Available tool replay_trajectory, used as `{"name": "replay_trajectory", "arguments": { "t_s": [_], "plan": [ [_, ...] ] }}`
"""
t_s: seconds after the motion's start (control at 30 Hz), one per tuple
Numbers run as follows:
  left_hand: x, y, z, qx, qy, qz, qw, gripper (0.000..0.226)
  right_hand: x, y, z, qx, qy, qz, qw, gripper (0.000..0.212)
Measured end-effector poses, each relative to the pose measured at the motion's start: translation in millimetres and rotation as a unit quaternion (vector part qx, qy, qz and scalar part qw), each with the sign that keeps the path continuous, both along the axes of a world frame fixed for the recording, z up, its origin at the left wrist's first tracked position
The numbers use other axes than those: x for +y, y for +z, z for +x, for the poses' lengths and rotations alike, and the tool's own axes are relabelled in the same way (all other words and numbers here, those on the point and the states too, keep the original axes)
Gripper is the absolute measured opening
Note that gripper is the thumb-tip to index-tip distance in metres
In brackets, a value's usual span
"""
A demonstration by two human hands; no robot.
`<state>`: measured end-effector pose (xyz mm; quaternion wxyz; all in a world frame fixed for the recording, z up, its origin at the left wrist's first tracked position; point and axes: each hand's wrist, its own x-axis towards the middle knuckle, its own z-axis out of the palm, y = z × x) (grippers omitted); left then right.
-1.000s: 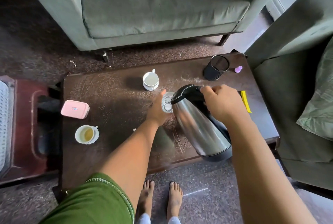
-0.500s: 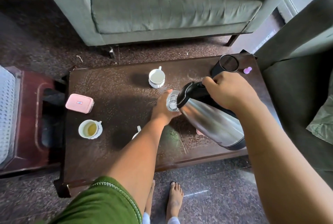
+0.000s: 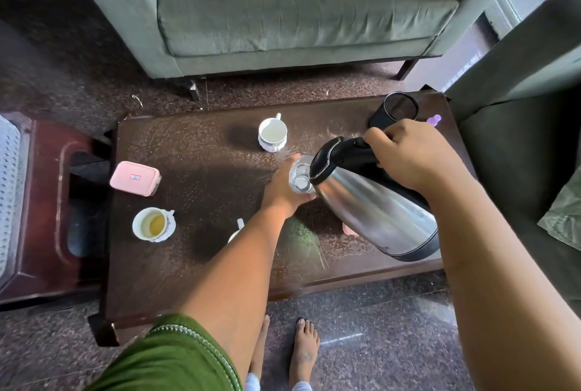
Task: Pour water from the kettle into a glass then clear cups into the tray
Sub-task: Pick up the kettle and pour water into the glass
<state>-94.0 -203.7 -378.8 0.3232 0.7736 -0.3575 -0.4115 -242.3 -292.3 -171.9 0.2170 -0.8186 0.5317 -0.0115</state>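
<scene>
The right hand (image 3: 412, 154) grips the black handle of the shiny steel kettle (image 3: 374, 205), which is tilted with its black lid end over the clear drinking glass (image 3: 301, 174). The left hand (image 3: 284, 187) is curled around this glass and holds it on the dark brown wooden table (image 3: 201, 151). On the table stand also a white cup with pale liquid (image 3: 272, 134), a white cup with yellowish tea (image 3: 153, 224), a pink lidded box (image 3: 135, 178) and a black mesh holder (image 3: 396, 109)

text: none legible | pink box (image 3: 135, 178): small label, too blurred | kettle (image 3: 374, 211): base print unreadable
</scene>
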Motion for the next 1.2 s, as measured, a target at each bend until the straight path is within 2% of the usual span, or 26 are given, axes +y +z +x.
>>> {"name": "replay_trajectory", "arguments": {
  "t_s": [0.37,1.2],
  "plan": [
    [3,15,-1,0.001,-0.006,0.005,1.000,0.086,-2,8,-15,-0.018,-0.047,-0.016,0.999,0.054],
    [2,12,-2,-0.011,0.003,0.026,1.000,0.092,-3,10,-11,-0.008,-0.033,-0.023,0.999,0.053]
  ]
}}
